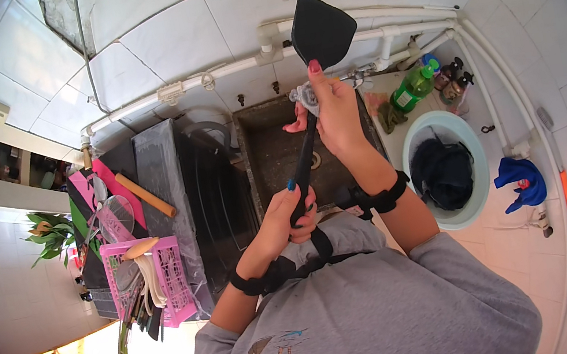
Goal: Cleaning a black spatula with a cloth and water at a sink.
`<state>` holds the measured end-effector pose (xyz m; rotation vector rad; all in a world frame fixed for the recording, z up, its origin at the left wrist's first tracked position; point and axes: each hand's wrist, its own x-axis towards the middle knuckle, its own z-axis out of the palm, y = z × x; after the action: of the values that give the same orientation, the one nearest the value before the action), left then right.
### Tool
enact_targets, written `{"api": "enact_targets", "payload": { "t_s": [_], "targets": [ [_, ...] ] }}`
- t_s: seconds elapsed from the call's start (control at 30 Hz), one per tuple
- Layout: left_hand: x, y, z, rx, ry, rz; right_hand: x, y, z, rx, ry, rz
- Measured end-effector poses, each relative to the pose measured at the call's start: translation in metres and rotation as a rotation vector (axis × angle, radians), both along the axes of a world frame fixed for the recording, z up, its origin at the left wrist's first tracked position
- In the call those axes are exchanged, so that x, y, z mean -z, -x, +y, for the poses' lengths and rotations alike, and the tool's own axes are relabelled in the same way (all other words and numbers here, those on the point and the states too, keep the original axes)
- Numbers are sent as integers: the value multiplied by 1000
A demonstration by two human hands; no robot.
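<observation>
A black spatula (322,31) is held at a slant over the dark stone sink (258,136), its broad blade up and away from me. My left hand (285,214) is closed around the lower end of its handle. Higher up, my right hand (338,113) grips a crumpled grey scrubber (306,99) against the neck of the spatula, thumb stretched toward the base of the blade. Whether the scrubber is steel wool or cloth, I cannot tell.
Left of the sink, a pink basket (178,297) holds several utensils, near a wooden rolling pin (145,195). A green bottle (414,88) stands at the back right. A pale tub (477,161) holds dark cloth (443,170). White pipes (202,82) run along the wall.
</observation>
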<state>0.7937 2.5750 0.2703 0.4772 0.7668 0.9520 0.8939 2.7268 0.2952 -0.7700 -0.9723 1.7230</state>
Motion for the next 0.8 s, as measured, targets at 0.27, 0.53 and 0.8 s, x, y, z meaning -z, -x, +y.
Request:
{"api": "enact_targets", "payload": {
  "t_s": [0.27,0.53,0.8],
  "targets": [
    [3,-1,-10,62,-54,66,2,-3,23,13,312,157],
    [3,-5,-3,-83,-47,242,7,19,-11,-12,250,182],
    [0,-8,-7,4,-39,263,8,-9,24,17,404,213]
  ]
}}
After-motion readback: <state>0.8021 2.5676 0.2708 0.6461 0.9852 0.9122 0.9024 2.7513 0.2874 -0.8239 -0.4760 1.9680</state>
